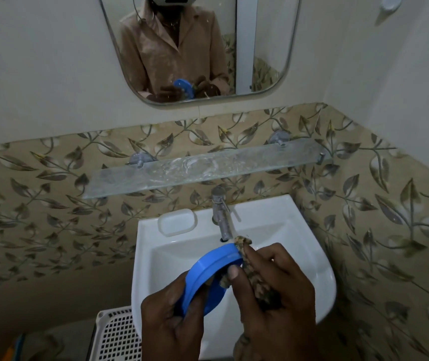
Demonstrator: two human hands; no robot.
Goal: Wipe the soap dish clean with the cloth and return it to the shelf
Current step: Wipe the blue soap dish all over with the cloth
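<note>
A blue oval soap dish is held tilted on edge over the white sink. My left hand grips its lower left rim. My right hand holds a brown patterned cloth pressed against the dish's right rim and inner side. Part of the cloth pokes above the dish near the tap. The glass shelf is fixed to the wall above the sink and carries nothing.
A chrome tap stands at the back of the sink, close to the cloth. A moulded soap recess sits left of it. A white perforated basket stands below left. The mirror hangs above the shelf.
</note>
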